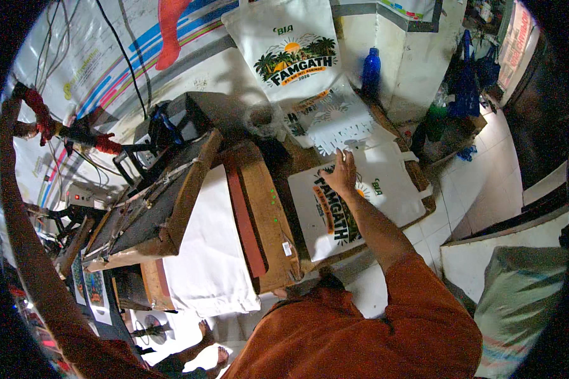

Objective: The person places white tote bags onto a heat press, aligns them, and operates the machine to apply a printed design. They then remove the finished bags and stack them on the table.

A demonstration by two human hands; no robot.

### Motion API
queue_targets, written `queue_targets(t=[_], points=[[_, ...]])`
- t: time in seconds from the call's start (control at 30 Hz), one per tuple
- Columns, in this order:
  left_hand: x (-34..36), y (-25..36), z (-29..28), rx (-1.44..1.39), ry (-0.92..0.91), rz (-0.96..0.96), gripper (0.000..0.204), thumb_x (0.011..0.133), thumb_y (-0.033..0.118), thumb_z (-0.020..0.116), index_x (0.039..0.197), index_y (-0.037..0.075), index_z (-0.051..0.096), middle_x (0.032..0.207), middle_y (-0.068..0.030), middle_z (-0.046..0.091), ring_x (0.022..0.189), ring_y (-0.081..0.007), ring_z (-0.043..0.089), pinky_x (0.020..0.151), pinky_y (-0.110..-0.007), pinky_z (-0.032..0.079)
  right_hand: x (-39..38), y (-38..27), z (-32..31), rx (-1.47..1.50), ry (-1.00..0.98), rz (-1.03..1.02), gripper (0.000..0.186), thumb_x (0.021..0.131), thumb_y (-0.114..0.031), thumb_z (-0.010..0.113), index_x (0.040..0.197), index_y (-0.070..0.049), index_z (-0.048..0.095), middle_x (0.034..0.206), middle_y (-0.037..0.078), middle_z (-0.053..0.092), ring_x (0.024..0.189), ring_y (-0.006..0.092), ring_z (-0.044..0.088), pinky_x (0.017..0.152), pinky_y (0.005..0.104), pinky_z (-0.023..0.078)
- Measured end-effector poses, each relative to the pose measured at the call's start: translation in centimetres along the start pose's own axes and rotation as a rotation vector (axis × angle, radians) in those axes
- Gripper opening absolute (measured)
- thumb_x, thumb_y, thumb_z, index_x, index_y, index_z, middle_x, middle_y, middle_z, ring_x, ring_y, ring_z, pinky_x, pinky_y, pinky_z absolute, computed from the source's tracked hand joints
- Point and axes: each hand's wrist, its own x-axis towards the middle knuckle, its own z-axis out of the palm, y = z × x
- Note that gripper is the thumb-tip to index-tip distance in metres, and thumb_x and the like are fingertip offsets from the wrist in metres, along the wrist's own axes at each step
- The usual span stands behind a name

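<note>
My right hand [341, 174] reaches over a white bag [303, 215] printed with palm trees and lettering on the right-hand board, fingers apart, fingertips at the lower edge of a transfer film [329, 123]; I cannot tell if they touch it. Above that, another printed white bag [294, 47] lies partly under the film. At the far left my left hand [24, 117] grips a red-wrapped handle [41, 114] of the heat press. Its raised dark platen [145, 202] tilts beside a blank white bag [205, 246], which lies on a wooden board [265, 215] with a reddish strip.
A blue bottle [371, 72] stands by the wall behind the bags. Hanging blue bags [466, 76] and a box [455, 142] are at back right. A pale green sack [518, 303] is at lower right. A fan [152, 328] and another person's bare foot [222, 359] show low left.
</note>
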Motion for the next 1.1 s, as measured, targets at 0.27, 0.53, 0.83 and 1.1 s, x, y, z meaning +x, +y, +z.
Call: queue_targets(t=[0.27,0.53,0.83,1.1], points=[[2.9,-3.2,2.8,-0.245,0.027,-0.094,0.041,0.104,0.029,0.047,0.088,-0.003,0.066,0.085,-0.0130,0.067,0.078,-0.0233,0.067,0.068,-0.036,0.060,3.8,-0.1,3.8,-0.118,0.044,0.027,0.102,0.074,-0.032,0.083,0.156,-0.008,0.027,0.150,0.027,0.036,0.143,0.0479,0.029,0.111,0.0592,0.033],[3.5,-2.1,4.1,0.091,-0.116,-0.031,0.034,0.105,0.029,0.046,0.118,0.001,0.060,0.109,-0.0124,0.068,0.095,-0.0204,0.066,0.082,-0.036,0.054,6.8,1.6,3.5,-0.002,0.149,-0.007,0.035,0.085,-0.015,0.060,0.119,-0.007,0.065,0.121,0.025,0.063,0.106,0.0459,0.060,0.097,0.0591,0.044],[-6.7,6.2,-0.4,0.576,0.175,0.876,0.040,0.104,0.018,0.049,0.143,0.010,0.055,0.139,-0.0139,0.061,0.119,-0.0235,0.063,0.103,-0.033,0.047,-1.9,-8.5,-17.7,0.295,0.220,-0.368,0.038,0.094,0.001,0.049,0.128,-0.005,0.065,0.121,0.021,0.068,0.111,0.0379,0.064,0.098,0.0425,0.049],[-57.8,19.4,3.6,-0.631,-0.742,0.684,0.124,0.061,0.044,0.091,0.159,0.008,0.024,0.166,-0.0166,0.016,0.153,-0.0338,0.020,0.123,-0.059,0.020,-18.9,-21.8,-31.9,0.277,-0.779,-0.495,0.039,0.085,0.000,0.057,0.122,-0.005,0.069,0.097,0.017,0.071,0.092,0.0347,0.068,0.085,0.0406,0.053]])
